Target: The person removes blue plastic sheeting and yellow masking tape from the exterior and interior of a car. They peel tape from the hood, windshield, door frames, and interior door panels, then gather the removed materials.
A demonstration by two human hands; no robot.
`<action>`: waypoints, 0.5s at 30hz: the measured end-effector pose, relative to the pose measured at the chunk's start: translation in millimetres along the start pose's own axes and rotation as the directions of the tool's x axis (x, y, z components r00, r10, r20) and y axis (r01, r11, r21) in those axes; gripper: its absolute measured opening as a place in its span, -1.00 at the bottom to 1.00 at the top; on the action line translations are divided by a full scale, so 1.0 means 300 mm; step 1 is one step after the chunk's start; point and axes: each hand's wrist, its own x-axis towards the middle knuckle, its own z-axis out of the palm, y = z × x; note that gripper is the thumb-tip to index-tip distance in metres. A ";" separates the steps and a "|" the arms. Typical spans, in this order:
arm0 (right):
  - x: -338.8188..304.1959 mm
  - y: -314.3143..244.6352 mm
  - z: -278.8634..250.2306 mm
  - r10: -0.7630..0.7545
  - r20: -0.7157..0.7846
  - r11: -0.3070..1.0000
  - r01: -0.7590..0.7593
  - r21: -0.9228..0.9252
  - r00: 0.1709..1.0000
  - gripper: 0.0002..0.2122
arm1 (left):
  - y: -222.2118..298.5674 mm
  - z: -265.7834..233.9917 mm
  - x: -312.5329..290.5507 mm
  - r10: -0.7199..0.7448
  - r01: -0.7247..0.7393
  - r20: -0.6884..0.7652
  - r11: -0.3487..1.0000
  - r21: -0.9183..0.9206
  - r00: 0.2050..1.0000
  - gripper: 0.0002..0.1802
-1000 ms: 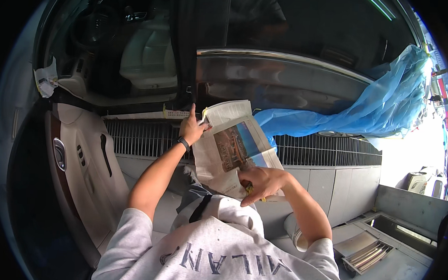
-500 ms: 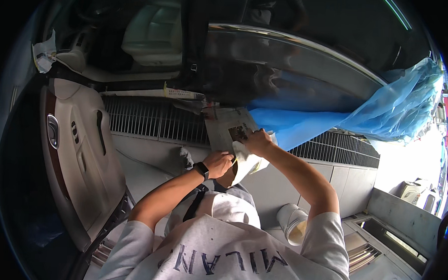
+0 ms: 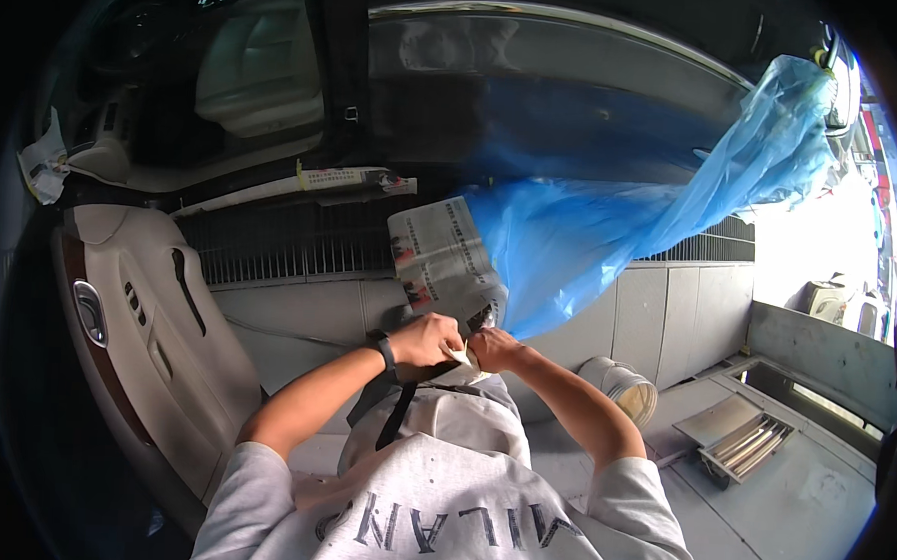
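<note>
A printed newspaper sheet (image 3: 440,242) stretches from in front of my waist toward the dark car, its near end crumpled between my hands. My left hand (image 3: 426,341), with a dark band on the wrist, is closed on that near end. Close beside it, my right hand (image 3: 497,350) is also closed on the paper. A small pale yellowish strip shows between the fingers; I cannot make out what it is. A blue plastic sheet (image 3: 561,235) hangs along the car side and meets the newspaper's right edge.
An open car door (image 3: 167,318) with beige trim stands at left, by a pale seat (image 3: 252,76). A newspaper strip (image 3: 338,178) lies along the door sill. Under the car side runs a dark floor grate (image 3: 280,248). A white bucket (image 3: 624,388) stands right of my legs.
Both hands have drawn closer to my waist and to each other, pulling the newspaper along. More of its printed side shows. The view has shifted, and the blue sheet hangs nearer to me.
</note>
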 end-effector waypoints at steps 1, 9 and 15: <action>-0.037 -0.013 0.001 0.052 -0.101 0.995 -0.043 0.089 0.994 -0.79 | -0.019 -0.045 -0.018 0.031 -0.032 -0.053 0.999 -0.024 0.998 -0.43; -0.197 -0.219 -0.089 0.496 -0.666 0.397 0.536 0.745 0.557 -0.80 | 0.048 0.075 0.041 -0.067 0.116 0.162 0.941 -0.318 0.985 -0.43; -0.239 -0.323 -0.151 0.257 -0.781 0.923 0.095 0.373 0.570 -0.38 | -0.030 0.125 0.002 -0.148 0.113 -0.064 0.918 -0.379 0.987 -0.37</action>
